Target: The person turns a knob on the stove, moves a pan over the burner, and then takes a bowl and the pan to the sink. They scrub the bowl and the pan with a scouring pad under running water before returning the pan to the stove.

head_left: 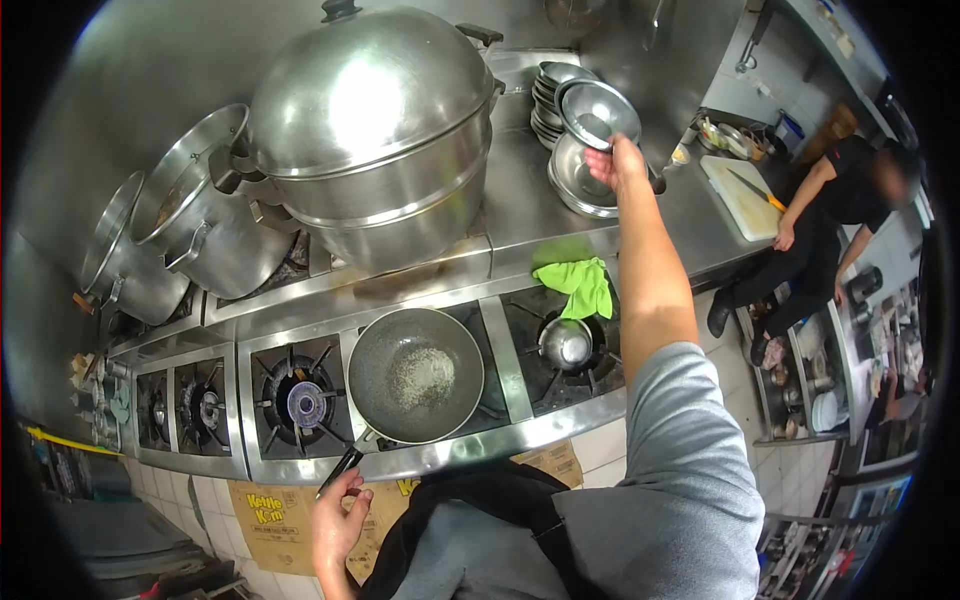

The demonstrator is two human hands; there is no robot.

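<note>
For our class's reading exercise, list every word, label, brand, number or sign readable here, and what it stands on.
"Kettle Korn": yellow lettering, flat brown cardboard sheet.
"K", rest hidden: yellow lettering, cardboard beside the black cloth apron.
Dark print below "Kettle Korn": too small to read.

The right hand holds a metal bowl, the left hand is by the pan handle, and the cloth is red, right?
No: the head view shows the cloth is green. The right hand holds a metal bowl, and the left hand is by the pan handle.
</note>
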